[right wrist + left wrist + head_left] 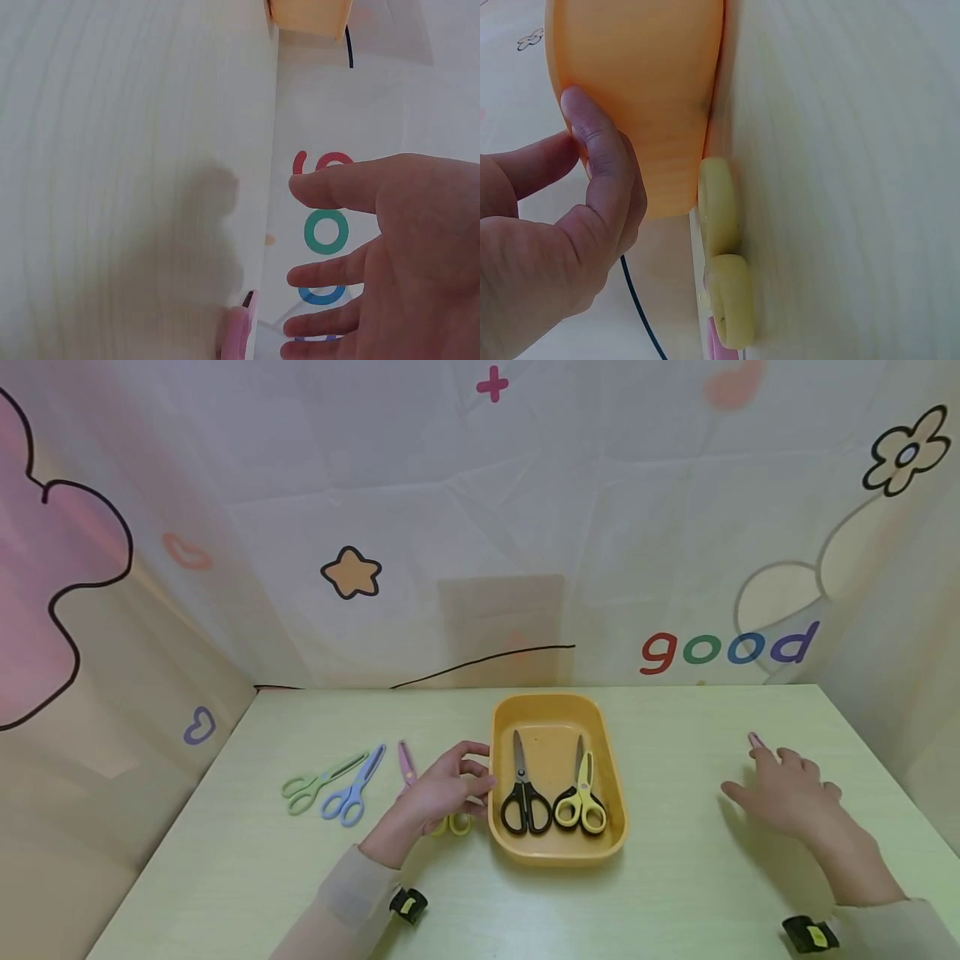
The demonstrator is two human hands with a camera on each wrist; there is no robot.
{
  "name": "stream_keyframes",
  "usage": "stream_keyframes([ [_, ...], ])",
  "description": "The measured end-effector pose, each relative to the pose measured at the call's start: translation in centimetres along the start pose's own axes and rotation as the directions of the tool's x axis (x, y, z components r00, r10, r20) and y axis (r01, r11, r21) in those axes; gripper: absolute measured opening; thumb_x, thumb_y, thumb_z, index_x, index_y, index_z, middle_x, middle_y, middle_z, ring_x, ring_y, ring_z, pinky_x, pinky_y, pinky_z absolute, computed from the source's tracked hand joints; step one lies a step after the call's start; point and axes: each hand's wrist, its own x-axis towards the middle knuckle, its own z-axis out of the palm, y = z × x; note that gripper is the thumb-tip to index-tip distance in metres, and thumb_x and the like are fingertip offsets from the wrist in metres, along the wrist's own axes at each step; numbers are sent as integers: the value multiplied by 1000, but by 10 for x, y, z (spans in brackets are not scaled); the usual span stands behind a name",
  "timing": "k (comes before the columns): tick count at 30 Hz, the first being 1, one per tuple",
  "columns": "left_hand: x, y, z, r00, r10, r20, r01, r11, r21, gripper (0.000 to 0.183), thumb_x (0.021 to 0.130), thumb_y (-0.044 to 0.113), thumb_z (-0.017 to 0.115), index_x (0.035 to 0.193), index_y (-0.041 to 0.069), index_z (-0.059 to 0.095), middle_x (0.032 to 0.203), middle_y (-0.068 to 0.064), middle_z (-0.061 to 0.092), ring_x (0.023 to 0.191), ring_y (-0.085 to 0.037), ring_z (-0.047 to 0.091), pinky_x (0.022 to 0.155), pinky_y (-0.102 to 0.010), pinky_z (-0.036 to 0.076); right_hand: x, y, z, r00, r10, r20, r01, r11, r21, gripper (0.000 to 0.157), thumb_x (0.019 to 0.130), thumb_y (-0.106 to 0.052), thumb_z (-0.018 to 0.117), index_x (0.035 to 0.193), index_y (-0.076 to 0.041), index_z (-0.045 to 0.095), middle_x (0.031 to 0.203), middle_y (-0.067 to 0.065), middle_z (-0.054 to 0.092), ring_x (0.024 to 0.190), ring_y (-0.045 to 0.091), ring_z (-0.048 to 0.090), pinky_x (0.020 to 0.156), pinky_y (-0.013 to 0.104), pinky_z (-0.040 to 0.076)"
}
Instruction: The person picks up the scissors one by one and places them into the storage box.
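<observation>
My left hand [447,781] is at the left side of an orange tray [558,852], its fingertips curled at the rim; in the left wrist view they grip the tray's edge [652,90]. Inside the tray lie black-handled scissors [525,793], plus a second black pair under small yellow scissors [586,793]. Beneath my left hand are pink scissors [407,762] and yellow handle loops [461,824], partly hidden. My right hand [795,793] hovers over the table's right side, fingers spread and holding nothing. Close to it lie pink scissors [237,330], mostly hidden in the head view.
Green scissors [318,785] and blue scissors [356,789] lie on the left of the pale table [682,893]. A printed curtain [405,485] hangs behind the table's back edge.
</observation>
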Motion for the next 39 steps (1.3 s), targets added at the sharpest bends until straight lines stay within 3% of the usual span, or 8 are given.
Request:
stream_keyframes([
  [5, 0, 0, 0, 1000, -4, -7, 4, 1000, -6, 48, 102, -4, 58, 145, -4, 39, 105, -15, 55, 81, -21, 62, 67, -31, 61, -2, 7, -1, 998, 46, 40, -45, 999, -9, 89, 99, -51, 60, 139, 23, 31, 128, 56, 25, 118, 73, 21, 86, 89, 13],
  [7, 0, -1, 0, 1000, -4, -8, 4, 1000, -8, 47, 101, -4, 58, 145, -4, 39, 105, -15, 55, 81, -21, 62, 67, -31, 61, -2, 8, -1, 997, 59, 57, -59, 998, -17, 89, 98, -53, 59, 132, 26, 34, 126, 55, 27, 116, 73, 23, 85, 89, 15],
  [14, 1, -1, 1, 1000, -7, -10, 7, 1000, -11, 48, 101, -5, 58, 145, -4, 39, 106, -15, 55, 85, -24, 63, 67, -32, 61, 0, 8, -1, 991, 71, 117, -63, 995, -72, 89, 98, -59, 58, 135, 22, 45, 128, 51, 39, 110, 71, 41, 83, 89, 22],
  [18, 1, -1, 1, 1000, -1, -8, 1, 1000, -11, 48, 101, -5, 58, 145, -4, 39, 106, -15, 55, 85, -24, 63, 67, -31, 61, 0, 7, 0, 992, 51, 113, -43, 996, -74, 81, 99, -57, 57, 125, 20, 54, 127, 49, 41, 109, 68, 43, 81, 88, 26],
  [24, 2, -2, 0, 1000, -1, -6, 1, 1000, -8, 47, 101, -5, 58, 145, -4, 39, 106, -15, 55, 85, -25, 63, 67, -31, 61, 3, 6, 3, 995, -14, 103, 20, 998, -57, 56, 101, -49, 59, 92, 6, 64, 119, 45, 47, 100, 63, 48, 70, 75, 44],
  [31, 3, -3, -1, 1000, -2, -6, 2, 1000, -6, 47, 101, -5, 58, 145, -3, 40, 107, -16, 55, 83, -25, 64, 67, -32, 61, 3, -8, 7, 995, -80, 58, 82, 996, -42, 43, 100, -38, 63, 87, 3, 61, 102, 33, 56, 87, 49, 55, 61, 58, 49],
  [35, 4, -3, -1, 1000, -7, -8, 7, 1000, -8, 47, 102, -5, 58, 145, -3, 39, 107, -16, 55, 82, -24, 64, 66, -31, 61, 1, -14, 9, 995, -89, 50, 90, 995, -31, 40, 100, -39, 63, 88, -1, 61, 100, 25, 58, 89, 47, 57, 64, 62, 45],
  [39, 3, -3, 0, 1000, -4, -7, 4, 1000, -12, 48, 101, -5, 57, 145, -4, 39, 106, -16, 55, 80, -23, 63, 65, -31, 61, 0, -17, 11, 996, -86, 36, 87, 996, -23, 37, 100, -40, 63, 89, -5, 61, 106, 26, 59, 95, 51, 54, 66, 65, 42],
])
